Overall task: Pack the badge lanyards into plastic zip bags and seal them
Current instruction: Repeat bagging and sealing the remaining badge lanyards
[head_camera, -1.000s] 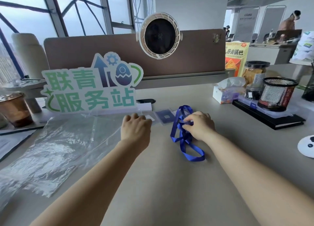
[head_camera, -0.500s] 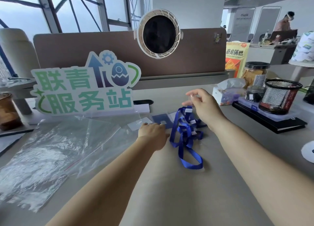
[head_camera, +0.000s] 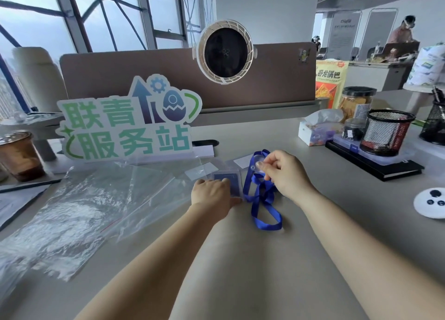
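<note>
Right hand (head_camera: 285, 175) is pinching the lanyard (head_camera: 265, 227) clip mid-table. Left hand (head_camera: 212, 195), fingers bent, is holding the badge holder (head_camera: 226, 179) flat. Zip bags (head_camera: 91, 199) are lying toward the left edge. Risk: the looped strap is tangling, so it's likely to snag at a bag mouth and block the seal.

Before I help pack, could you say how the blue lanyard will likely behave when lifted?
Probably floppy: the lanyard lies in loose, twisted loops. Likely light, since the right hand pinches its end with fingertips alone.
</note>
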The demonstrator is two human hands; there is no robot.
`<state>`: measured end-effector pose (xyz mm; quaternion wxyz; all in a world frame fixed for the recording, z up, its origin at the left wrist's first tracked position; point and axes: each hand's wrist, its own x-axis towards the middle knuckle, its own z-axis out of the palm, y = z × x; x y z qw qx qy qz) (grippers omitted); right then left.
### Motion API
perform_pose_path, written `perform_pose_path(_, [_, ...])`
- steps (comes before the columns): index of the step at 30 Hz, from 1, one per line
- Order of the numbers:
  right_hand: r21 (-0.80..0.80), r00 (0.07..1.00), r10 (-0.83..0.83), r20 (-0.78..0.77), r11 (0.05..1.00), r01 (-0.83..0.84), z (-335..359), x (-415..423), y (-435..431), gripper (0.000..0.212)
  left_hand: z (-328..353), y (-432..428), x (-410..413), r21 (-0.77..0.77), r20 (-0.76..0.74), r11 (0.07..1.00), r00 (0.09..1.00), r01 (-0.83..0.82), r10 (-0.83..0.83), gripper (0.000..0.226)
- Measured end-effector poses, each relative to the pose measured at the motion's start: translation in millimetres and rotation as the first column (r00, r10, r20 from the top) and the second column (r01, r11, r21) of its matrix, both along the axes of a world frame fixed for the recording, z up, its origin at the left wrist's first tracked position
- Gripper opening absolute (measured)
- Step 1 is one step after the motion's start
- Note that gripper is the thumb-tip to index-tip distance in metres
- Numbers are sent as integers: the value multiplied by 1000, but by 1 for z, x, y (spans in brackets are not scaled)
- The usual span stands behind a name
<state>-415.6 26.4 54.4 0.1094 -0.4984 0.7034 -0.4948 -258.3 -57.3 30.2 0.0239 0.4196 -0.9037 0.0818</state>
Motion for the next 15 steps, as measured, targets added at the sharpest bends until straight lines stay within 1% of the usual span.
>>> perform_pose_path(2, [14,1000,13,-8,1000,-13,-5,5,6,11,3,4,5,-6,0,1000,1000,17,-17,44])
perform_pose_path(4, [20,999,38,29,999,-39,-7,8,9,7,2,10,10,-47,16,996,997,74,-73,36])
perform_pose_path(5, [35,997,53,55,998,-55,-9,10,10,11,1,14,12,-59,-1,993,994,107,-107,34])
perform_pose_path(7, [99,993,93,72,990,-100,-11,12,13,26,-2,22,20,-30,-91,989,985,144,-146,35])
perform_pose_path(8, [121,991,119,66,985,-126,-13,14,15,31,-3,25,24,9,-137,990,981,141,-139,35])
perform_pose_path(10, [99,984,164,64,980,-170,-15,19,21,32,-5,33,32,107,-214,989,974,100,-75,33])
perform_pose_path(12, [50,984,159,85,985,-163,-16,24,29,24,-7,41,41,180,-282,982,959,56,-3,33])
perform_pose_path(15, [-10,990,96,107,995,-96,-21,32,38,10,-12,54,53,221,-367,975,926,-2,85,39])
